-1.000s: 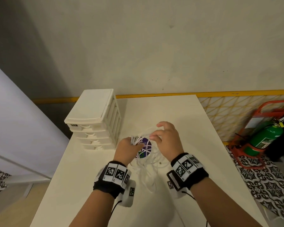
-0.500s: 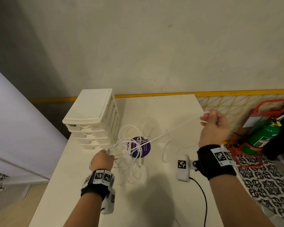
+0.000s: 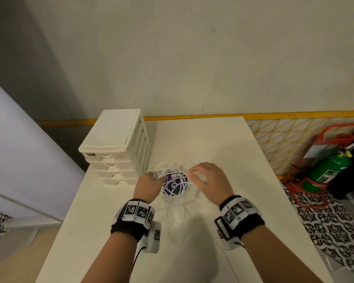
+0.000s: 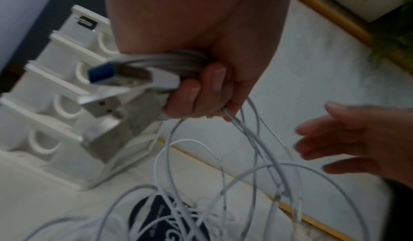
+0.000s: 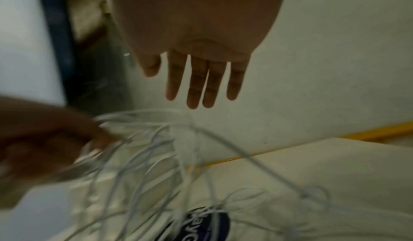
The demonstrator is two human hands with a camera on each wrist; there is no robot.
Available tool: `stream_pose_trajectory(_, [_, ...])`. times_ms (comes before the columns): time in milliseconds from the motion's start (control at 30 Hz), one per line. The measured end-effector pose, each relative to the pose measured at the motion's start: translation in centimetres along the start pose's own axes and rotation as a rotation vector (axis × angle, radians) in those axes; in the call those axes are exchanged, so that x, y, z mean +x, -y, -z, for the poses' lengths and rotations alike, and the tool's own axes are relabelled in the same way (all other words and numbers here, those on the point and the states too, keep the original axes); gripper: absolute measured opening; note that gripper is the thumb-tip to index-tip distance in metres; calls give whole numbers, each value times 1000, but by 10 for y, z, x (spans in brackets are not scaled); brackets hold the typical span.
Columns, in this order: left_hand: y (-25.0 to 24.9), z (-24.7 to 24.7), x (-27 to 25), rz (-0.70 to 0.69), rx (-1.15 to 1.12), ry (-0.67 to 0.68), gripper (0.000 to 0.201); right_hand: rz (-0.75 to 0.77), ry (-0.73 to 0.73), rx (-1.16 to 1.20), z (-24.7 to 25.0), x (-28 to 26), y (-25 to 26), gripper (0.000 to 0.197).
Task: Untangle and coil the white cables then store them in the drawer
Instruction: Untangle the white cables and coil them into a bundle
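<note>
Dangling in loose loops over the purple disc (image 3: 173, 184), the cables (image 4: 257, 156) look light and floppy, so they're best gripped by the plug bunch the left hand (image 3: 147, 183) clamps; right hand (image 3: 207, 177), at 3 o'clock, fingers straight, holds nothing; drawers (image 3: 112, 170) at 9 o'clock.

Past my fingers a plain wall (image 3: 172, 58) rises behind the white table (image 3: 223, 144). Right of them: yellow lattice (image 3: 284, 139), green extinguisher (image 3: 327, 170), patterned floor (image 3: 325, 225).
</note>
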State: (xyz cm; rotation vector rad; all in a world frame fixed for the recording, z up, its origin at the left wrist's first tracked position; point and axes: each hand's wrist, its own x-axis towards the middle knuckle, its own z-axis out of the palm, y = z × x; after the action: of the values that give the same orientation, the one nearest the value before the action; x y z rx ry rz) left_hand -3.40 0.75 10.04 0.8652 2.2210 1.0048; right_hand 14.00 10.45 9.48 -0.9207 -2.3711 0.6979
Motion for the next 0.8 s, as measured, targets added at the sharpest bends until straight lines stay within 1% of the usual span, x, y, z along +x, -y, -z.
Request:
stream_pose_trajectory(33, [-4, -2, -1, -16, -15, 5, 21, -10, 103, -39, -7, 0, 8, 51])
stream_pose_trajectory(100, [-10, -6, -3, -41, -34, 13, 20, -84, 228, -140, -19, 3, 12, 43])
stream_pose_trajectory(133, [-10, -7, -3, -38, -48, 12, 21, -112, 261, -173, -22, 4, 12, 39])
stream_pose_trajectory(200, [-9, -8, -4, -13, -77, 2, 24, -101, 304, -265, -25, 5, 13, 33])
stream_pose_trajectory(267, [-6, -8, -4, 5, -80, -3, 26, -61, 275, -300, -23, 5, 11, 26])
stream_pose_trajectory(300, [-4, -8, -4, 6, -52, -1, 27, -56, 220, -256, -20, 4, 10, 26])
stream_pose_trajectory(333, [-1, -7, -3, 5, -2, -1, 26, -67, 112, -170, -14, 5, 10, 25])
stream_pose_trajectory(367, [5, -5, -1, 11, 69, -5, 24, -85, -56, -69, -5, 7, 9, 23])
stream_pose_trajectory(400, [12, -1, 2, 30, 146, -19, 23, -119, -255, 37, 6, 12, 5, 20])
stream_pose_trajectory(433, [22, 3, 6, 67, 213, -35, 25, -175, -436, 134, 20, 17, 0, 19])
stream_pose_trajectory(467, [33, 9, 9, 115, 268, -48, 28, -253, -576, 223, 35, 23, -7, 18])
stream_pose_trajectory(533, [56, 21, 16, 215, 332, -67, 34, -422, -751, 344, 66, 32, -23, 17])
stream_pose_trajectory(600, [74, 33, 18, 298, 364, -102, 37, -523, -895, 377, 89, 33, -42, 19])
stream_pose_trajectory(633, [79, 38, 17, 322, 369, -120, 37, -573, -933, 375, 94, 30, -50, 23])
stream_pose_trajectory(667, [80, 41, 16, 332, 366, -131, 37, -637, -921, 354, 96, 27, -58, 27])
stream_pose_trajectory(700, [78, 42, 14, 323, 358, -129, 37, -710, -852, 303, 92, 24, -67, 29])
stream_pose_trajectory(767, [67, 38, 12, 258, 318, -85, 35, -822, -571, 87, 74, 18, -78, 29])
stream_pose_trajectory(800, [59, 34, 11, 219, 282, -60, 34, -807, -437, -49, 63, 15, -76, 30])
